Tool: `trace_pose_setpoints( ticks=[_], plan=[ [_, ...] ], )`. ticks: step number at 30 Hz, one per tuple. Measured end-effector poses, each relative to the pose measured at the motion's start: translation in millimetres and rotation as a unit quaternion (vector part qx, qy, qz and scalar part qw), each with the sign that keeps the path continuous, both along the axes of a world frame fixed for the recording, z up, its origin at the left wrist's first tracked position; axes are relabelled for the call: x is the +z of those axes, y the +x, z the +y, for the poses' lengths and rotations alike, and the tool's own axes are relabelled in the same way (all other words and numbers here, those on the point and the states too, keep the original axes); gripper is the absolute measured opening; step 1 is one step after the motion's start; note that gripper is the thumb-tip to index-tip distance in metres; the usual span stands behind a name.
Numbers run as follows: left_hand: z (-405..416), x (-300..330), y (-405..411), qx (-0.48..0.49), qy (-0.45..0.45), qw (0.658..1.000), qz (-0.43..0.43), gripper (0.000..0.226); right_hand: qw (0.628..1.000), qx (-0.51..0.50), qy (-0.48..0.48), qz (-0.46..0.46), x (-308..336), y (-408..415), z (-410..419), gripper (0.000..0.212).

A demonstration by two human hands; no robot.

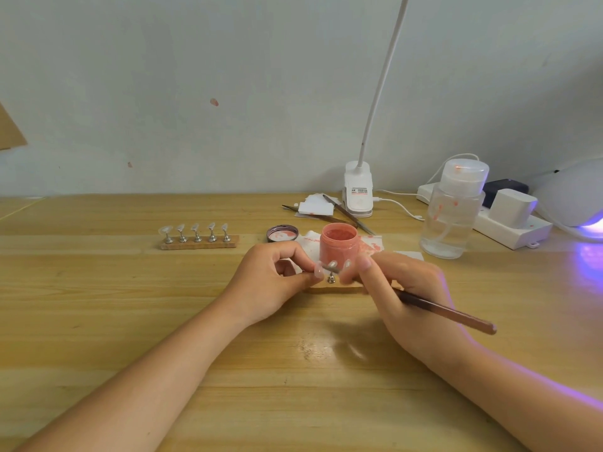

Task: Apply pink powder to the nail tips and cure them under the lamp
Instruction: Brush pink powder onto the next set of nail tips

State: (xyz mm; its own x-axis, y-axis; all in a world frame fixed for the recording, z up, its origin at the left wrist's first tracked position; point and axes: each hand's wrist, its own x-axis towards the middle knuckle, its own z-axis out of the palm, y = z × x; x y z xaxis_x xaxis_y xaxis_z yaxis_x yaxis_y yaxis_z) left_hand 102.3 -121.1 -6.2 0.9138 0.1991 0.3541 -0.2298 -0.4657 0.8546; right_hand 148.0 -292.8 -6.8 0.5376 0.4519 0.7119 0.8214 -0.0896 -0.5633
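An open jar of pink powder [337, 247] stands at the table's middle, its lid [282, 233] lying to the left. Just in front of the jar is a wooden strip [336, 286] with nail tips on metal stands [331, 272]. My left hand [272, 278] pinches the leftmost nail tip on that strip. My right hand [404, 295] grips a brown brush [447, 313], its head reaching over the nail tips. A second wooden strip with several clear nail tips [198, 237] sits further left. The curing lamp [574, 197] glows purple at the far right.
A clear pump bottle [452, 212] stands right of the jar. Behind it lies a white power strip [512, 228] with adapters. A white clip lamp [358, 190] stands at the back, with tweezers and white pads [318, 207] beside it. Stained tissue [372, 243] lies under the jar.
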Motion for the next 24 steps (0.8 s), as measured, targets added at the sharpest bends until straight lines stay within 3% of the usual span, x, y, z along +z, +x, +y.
trace_pose_setpoints(
  ticks=[6, 10, 14, 17, 21, 24],
  plan=[
    [0.4, -0.7, 0.4, 0.001, 0.001, 1.000, -0.004, 0.023, 0.998, 0.033, -0.013, 0.043, -1.6, -1.0, -1.5, 0.037],
    [0.6, -1.2, 0.4, -0.002, -0.007, 1.000, -0.006, 0.016, 1.000, -0.005, -0.008, 0.013, 2.0, 0.3, 0.6, 0.036],
    [0.8, -1.6, 1.3, 0.002, -0.001, 1.000, -0.002, 0.023, 0.999, 0.028, -0.016, 0.041, -0.1, -1.6, -1.2, 0.035],
    [1.6, -2.1, 1.7, 0.004, -0.002, 1.000, 0.001, 0.021, 1.000, 0.001, -0.012, 0.000, 1.7, -0.7, 0.1, 0.034],
    [1.7, -1.9, 1.4, 0.008, 0.000, 1.000, 0.007, 0.021, 0.998, 0.020, -0.027, 0.045, -0.2, -0.6, -0.5, 0.038],
    [1.5, -1.6, 1.9, 0.012, 0.001, 1.000, 0.006, 0.021, 1.000, -0.003, -0.016, 0.000, 0.6, 0.7, -0.2, 0.038]
  ],
)
